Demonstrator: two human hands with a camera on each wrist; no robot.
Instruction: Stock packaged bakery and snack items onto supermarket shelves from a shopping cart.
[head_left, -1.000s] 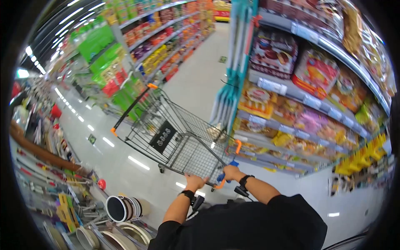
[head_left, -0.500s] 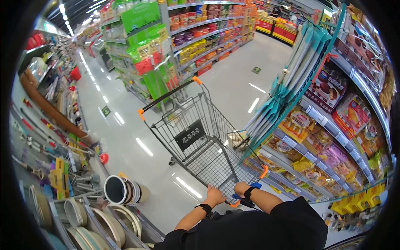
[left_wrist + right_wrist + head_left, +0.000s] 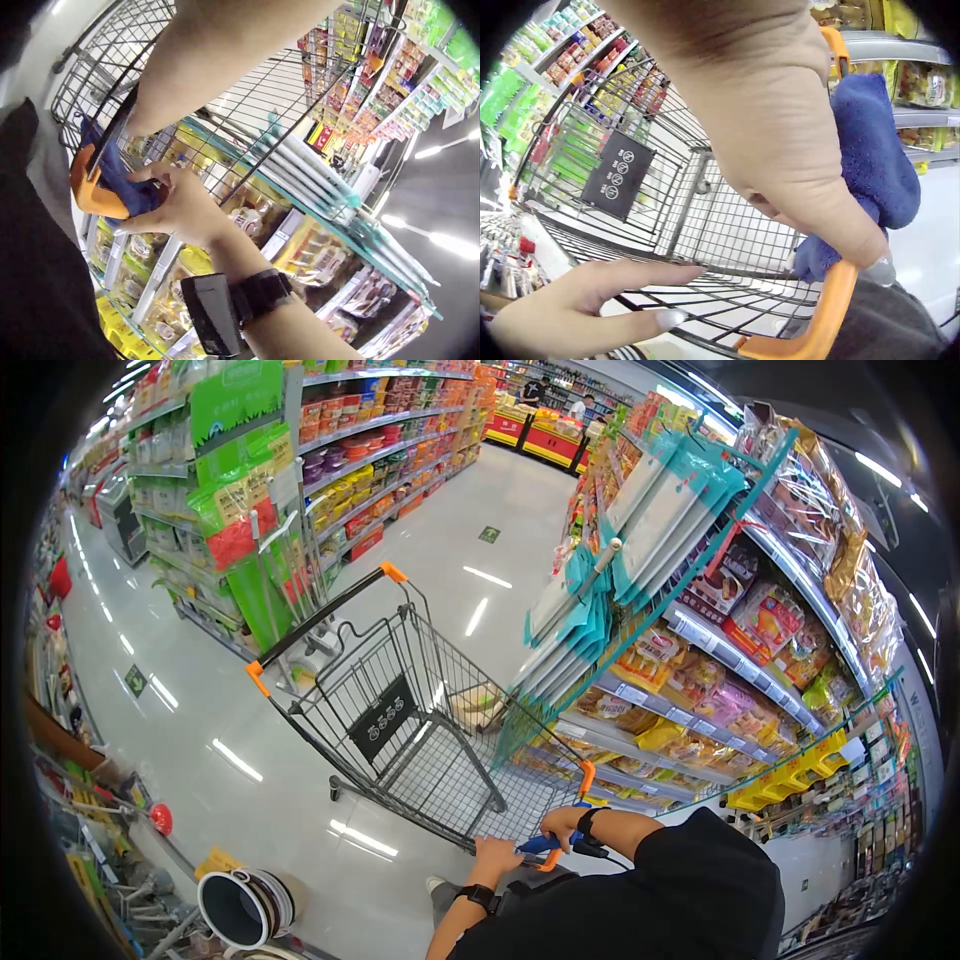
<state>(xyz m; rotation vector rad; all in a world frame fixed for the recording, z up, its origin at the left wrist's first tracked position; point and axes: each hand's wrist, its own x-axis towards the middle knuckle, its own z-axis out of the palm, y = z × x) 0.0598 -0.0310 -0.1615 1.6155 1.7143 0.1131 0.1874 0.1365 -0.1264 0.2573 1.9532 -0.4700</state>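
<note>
A wire shopping cart with orange corner pieces and a black sign spans the middle of the head view. My left hand rests on its near rim; in the right wrist view that hand has its thumb and index finger extended at the rim. My right hand holds a dark blue cloth at the near corner. Seen from the right wrist, its thumb presses beside the cloth and the orange corner. The left wrist view shows this right hand curled around the cloth.
Teal-and-white packages hang on a rack by the cart's right side, beside packaged-food shelves. Left of it stands a green display; patterned buckets are lower left. Two people stand by a far red-and-yellow counter.
The head view has swung: green display and aisle floor first shifted right, then back left. The hanging packages now show more broadly, nearer the cart. Both hands stay at the cart's near end.
</note>
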